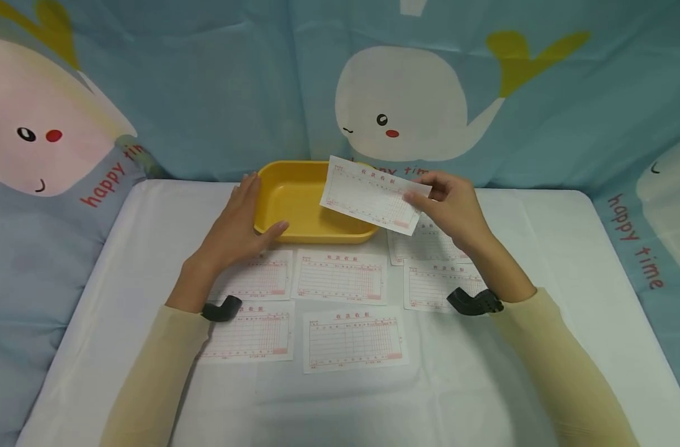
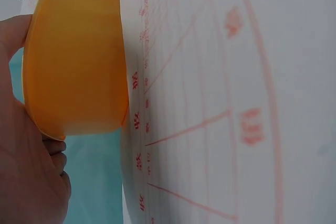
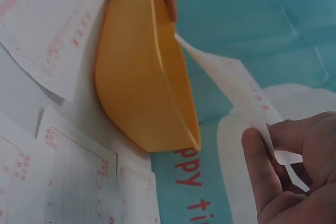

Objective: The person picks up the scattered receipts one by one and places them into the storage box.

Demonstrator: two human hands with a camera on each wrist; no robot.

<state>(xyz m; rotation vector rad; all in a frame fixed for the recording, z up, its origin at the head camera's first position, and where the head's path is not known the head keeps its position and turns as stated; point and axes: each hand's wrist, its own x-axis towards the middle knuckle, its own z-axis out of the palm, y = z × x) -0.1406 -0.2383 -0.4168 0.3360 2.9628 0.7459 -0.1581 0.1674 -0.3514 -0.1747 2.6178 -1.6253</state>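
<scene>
A yellow plastic tray (image 1: pixel 295 233) stands at the back of the table. My left hand (image 1: pixel 231 226) holds its left end, the thumb at the near rim and the fingers along the outer side; the left wrist view shows the tray wall (image 2: pixel 79 61) between thumb and fingers. My right hand (image 1: pixel 454 205) pinches a receipt slip (image 1: pixel 373 195) by its right end, thumb in front. The slip hangs tilted over the tray's right part, which it hides. In the right wrist view the slip (image 3: pixel 231 80) bends slightly, its far end near the tray's rim (image 3: pixel 163 61).
Several more receipt slips with red print lie on the white table (image 1: pixel 340 410), including one at the middle (image 1: pixel 342 279), one in front (image 1: pixel 353 341) and one at the right (image 1: pixel 435 285). Behind the table hangs a blue whale-print cloth (image 1: pixel 223 81).
</scene>
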